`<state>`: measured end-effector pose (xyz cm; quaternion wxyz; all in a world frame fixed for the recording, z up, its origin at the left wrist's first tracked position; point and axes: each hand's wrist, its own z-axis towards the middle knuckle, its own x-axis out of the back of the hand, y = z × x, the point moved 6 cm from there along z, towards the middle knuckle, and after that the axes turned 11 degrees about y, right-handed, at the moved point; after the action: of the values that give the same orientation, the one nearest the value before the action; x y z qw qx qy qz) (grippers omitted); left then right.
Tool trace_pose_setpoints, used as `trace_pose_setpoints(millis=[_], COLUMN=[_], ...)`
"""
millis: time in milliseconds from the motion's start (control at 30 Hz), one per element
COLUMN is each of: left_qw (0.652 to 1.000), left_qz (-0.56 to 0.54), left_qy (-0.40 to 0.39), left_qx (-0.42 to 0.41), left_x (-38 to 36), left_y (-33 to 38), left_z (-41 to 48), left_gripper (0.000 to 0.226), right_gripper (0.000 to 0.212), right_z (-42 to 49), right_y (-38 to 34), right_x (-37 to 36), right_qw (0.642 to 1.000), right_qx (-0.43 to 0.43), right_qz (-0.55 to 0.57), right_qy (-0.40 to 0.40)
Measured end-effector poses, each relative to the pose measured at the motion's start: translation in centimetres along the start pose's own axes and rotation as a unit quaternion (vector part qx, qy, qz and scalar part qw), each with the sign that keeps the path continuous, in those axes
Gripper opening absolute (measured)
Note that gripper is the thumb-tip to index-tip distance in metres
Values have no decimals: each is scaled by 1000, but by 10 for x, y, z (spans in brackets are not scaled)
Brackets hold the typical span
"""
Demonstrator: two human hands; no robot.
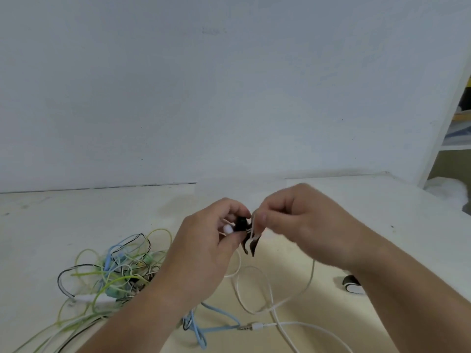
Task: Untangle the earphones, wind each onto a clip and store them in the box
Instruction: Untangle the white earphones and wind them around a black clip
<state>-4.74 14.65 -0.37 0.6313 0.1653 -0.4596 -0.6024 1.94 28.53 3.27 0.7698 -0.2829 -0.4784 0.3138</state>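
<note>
L hand (pixel 204 247): clip (pixel 241 224); R hand (pixel 293 220): wht cable (pixel 260 326)

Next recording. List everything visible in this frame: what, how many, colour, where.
clip: one, black, held up between the hands
white earphone: one, white, cable loops from the clip down onto the table
tangled earphones: number unclear, green, light blue and black, heaped on the table at left
blue cable: one, light blue, table front centre
small object: one, black and white, on the table at right, possibly another clip
table: one, off-white
shelf unit: one, white, far right
left hand: grips the clip
right hand: pinches the white cable at the clip
</note>
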Motion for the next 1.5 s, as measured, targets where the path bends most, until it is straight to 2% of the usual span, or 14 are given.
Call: trace_pose_setpoints(millis=[133, 267, 367, 467, 533, 600, 667, 767, 933, 1100, 1167, 1267, 1400, 1500], left_qw=[998, 980, 958, 949, 955, 972, 982, 984, 980, 996, 999, 999, 999, 991], left_qz=[-55, -187, -271, -298, -278, -215, -156, -120, -147, -48, 11, 20, -41, -121], left_qy=[-20, -48, -39, -39, -3, 51, 93, 115, 92, 66, 37, 2, -20, -54], left_qx=[24, 56, 86, 100, 101, 78, 55, 56, 92, 27, -14, -30, 8, 32], left_x=[1, -5, -6, -6, -1, 7, 13, 16, 13, 10, 5, 0, 0, -6], left_y=[-2, 3, 2, 3, 0, -4, -7, -12, -14, -8, -2, 1, -5, -3], left_z=[3, 2, 2, 2, 4, 7, 10, 11, 11, 6, 2, 0, 3, 2], left_gripper=[39, 26, 24, 23, 25, 28, 29, 28, 26, 30, 29, 30, 35, 26], right_gripper=[26, 22, 26, 37, 39, 32, 32, 33, 31, 23, 20, 22, 27, 26], right_z=[6, 9, 10, 9, 5, 0, -3, -5, -5, -7, -6, 1, 6, 6], right_y=[8, 20, 34, 41, 41, 38, 35, 26, 16, 6, 4, 12, 19, 22], right_x=[26, 23, 9, -9, -23, -36, -45, -44, -27, -26, -21, 0, 27, 32], right_qw=[988, 983, 984, 986, 987, 986, 983, 984, 991, 991, 994, 995, 989, 983], right_qx=[-5, -41, -84, -122, -138, -135, -129, -102, -62, -21, -11, -51, -69, -63], right_qz=[17, 43, 63, 91, 83, 75, 85, 82, 37, 52, 54, 87, 46, 38], right_qy=[151, 177, 142, 63, -9, -70, -103, -122, -116, -121, -97, -5, 126, 169])
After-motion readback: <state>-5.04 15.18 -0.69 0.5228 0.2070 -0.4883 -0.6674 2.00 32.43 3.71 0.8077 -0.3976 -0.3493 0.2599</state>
